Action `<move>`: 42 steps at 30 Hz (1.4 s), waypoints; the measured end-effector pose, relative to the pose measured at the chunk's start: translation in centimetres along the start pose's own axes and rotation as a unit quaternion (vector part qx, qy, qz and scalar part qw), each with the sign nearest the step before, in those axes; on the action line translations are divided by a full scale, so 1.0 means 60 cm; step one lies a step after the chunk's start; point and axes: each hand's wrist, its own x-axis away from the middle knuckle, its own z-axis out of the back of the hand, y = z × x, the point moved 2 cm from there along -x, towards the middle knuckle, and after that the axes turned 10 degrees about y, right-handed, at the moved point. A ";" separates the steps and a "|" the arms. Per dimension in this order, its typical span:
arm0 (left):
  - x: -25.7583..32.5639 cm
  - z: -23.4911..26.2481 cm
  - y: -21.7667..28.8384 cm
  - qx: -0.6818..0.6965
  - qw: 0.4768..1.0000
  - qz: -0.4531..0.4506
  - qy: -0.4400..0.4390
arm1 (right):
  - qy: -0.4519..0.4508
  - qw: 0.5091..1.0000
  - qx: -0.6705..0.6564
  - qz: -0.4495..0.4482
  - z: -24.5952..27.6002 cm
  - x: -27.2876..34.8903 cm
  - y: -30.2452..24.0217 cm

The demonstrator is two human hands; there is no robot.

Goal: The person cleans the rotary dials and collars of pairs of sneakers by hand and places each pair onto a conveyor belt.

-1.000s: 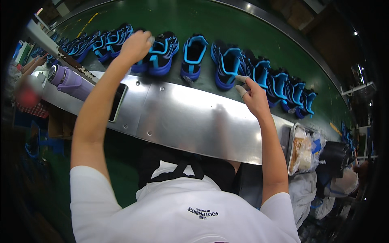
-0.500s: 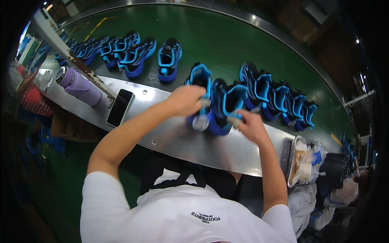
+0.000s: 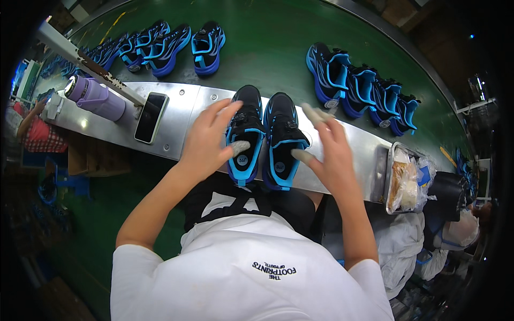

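Observation:
Two black and blue sports shoes stand side by side on the metal ledge, toes pointing away from me. My left hand (image 3: pixel 204 141) is at the outer side of the left shoe (image 3: pixel 248 114), fingers spread. Its covered thumb reaches over that shoe's opening; whether it touches is unclear. My right hand (image 3: pixel 333 147) is open beside the right shoe (image 3: pixel 281 113), with pale covers on some fingertips. Its thumb points toward the shoe's collar, and its upper fingers are slightly blurred. Light blue lining and round insole marks show inside both shoes.
More matching shoes (image 3: pixel 327 75) stand in a row on the green surface (image 3: pixel 262 43) at right, others (image 3: pixel 208 48) at left. On the ledge (image 3: pixel 176 125) are a phone (image 3: pixel 151 119) and purple bottle (image 3: pixel 101 99). A metal tray (image 3: pixel 389 179) holds plastic-wrapped items at right.
Both shoes have come nearer to me from the green surface's edge and now point toes away. My hands have gone from closed around them to spread at their outer sides.

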 end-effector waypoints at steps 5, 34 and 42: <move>0.018 -0.087 -0.034 0.053 0.994 0.022 -0.095 | -0.015 0.996 -0.033 0.075 -0.090 -0.003 0.073; 0.020 -0.070 0.012 0.072 0.964 0.059 -0.248 | -0.162 0.980 -0.111 -0.015 -0.029 0.028 0.016; 0.056 -0.107 0.029 0.008 0.992 -0.081 -0.100 | -0.080 0.994 0.021 0.074 -0.059 0.063 0.041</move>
